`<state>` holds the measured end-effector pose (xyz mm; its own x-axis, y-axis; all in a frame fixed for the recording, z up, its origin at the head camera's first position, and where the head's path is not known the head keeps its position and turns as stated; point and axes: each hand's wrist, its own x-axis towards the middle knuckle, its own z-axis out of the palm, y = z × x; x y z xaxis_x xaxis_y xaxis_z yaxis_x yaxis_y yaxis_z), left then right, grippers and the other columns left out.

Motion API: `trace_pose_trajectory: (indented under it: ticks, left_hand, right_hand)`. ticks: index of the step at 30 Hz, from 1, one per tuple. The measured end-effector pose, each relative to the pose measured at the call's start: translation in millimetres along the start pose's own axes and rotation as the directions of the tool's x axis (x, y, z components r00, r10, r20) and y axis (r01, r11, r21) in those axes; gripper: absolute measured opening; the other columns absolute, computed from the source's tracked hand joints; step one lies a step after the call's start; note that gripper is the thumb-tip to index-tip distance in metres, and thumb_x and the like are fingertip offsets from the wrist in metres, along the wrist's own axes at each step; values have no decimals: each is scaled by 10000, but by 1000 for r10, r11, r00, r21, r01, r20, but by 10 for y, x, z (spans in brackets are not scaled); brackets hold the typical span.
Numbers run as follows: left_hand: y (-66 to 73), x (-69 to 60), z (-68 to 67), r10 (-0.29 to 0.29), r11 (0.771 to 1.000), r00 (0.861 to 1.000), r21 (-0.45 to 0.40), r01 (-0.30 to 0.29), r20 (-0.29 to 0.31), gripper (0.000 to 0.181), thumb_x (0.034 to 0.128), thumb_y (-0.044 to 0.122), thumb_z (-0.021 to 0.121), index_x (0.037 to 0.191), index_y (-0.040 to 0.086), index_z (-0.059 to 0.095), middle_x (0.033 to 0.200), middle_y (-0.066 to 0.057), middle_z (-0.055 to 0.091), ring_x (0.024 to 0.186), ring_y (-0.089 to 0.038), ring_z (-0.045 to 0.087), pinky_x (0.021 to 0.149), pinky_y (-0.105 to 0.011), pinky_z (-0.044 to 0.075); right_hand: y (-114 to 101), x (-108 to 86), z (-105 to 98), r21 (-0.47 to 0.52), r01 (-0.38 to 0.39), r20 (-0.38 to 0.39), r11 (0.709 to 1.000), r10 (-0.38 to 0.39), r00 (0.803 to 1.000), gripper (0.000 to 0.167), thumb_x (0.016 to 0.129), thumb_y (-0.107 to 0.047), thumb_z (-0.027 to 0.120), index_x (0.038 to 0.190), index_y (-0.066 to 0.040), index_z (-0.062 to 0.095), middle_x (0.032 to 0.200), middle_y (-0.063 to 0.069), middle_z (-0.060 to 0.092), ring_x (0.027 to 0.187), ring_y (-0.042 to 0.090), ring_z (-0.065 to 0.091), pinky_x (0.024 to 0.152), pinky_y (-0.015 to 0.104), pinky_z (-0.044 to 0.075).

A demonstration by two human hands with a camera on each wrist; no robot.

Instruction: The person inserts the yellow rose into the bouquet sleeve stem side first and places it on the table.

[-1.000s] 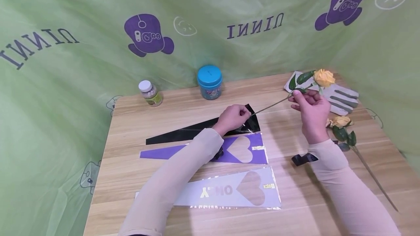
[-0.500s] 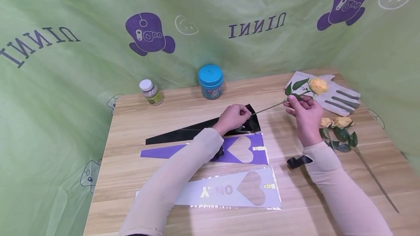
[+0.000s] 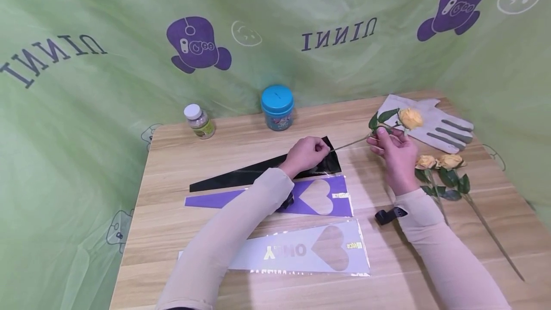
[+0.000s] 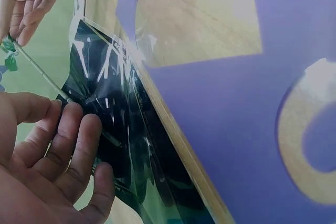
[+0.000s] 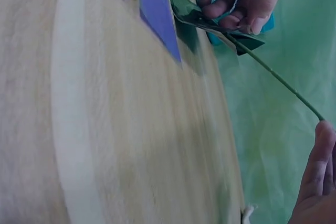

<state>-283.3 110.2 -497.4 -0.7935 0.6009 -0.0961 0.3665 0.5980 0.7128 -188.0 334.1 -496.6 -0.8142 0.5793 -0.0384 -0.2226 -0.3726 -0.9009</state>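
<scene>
- The stem of a yellow artificial rose with green leaves [image 3: 411,118] is gripped by the right hand [image 3: 395,154], just below the bloom.
- The stem slants down to the wide end of a glossy black tapered film sleeve [image 3: 241,175].
- That end of the sleeve is pinched by the left hand [image 3: 306,154]; whether the stem is pinched with it cannot be told.
- Beside the black sleeve, a purple tapered sleeve with a heart-shaped window [image 3: 340,207] and a white sleeve [image 3: 288,263] are laid on the wood-grain table [image 3: 150,248].
- Two more yellow roses [image 3: 448,176] are noted near the right forearm.
- Behind the held bloom, a pale grey glove [image 3: 436,126] is found.
</scene>
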Motion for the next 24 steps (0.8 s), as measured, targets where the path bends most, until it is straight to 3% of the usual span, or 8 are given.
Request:
trace_pose_trajectory:
  ticks: [7, 24]
  left_hand:
    - [-7, -9, -24, 0, 1000, 1000, -4, 0, 5, 157, 997, 320, 634, 975, 212, 746, 848, 124, 655, 799, -83, 591, 734, -253, 476]
    - [-20, 0, -74, 40, 997, 999, -72, -39, 13, 153, 988, 258, 626, 925, 177, 739, 846, 87, 664, 803, -105, 580, 765, -243, 463]
  right_hand:
    - [-41, 1, -44, 49, -13, 61, 999, 10, 998, 284, 1034, -247, 613, 1081, 30, 572, 887, 191, 742, 729, 258, 750, 613, 298, 597]
    - [20, -39, -13, -6, 37, 53, 999, -37, 998, 183, 1017, -159, 641, 1022, 20, 601, 850, 133, 741, 670, 211, 731, 590, 265, 583]
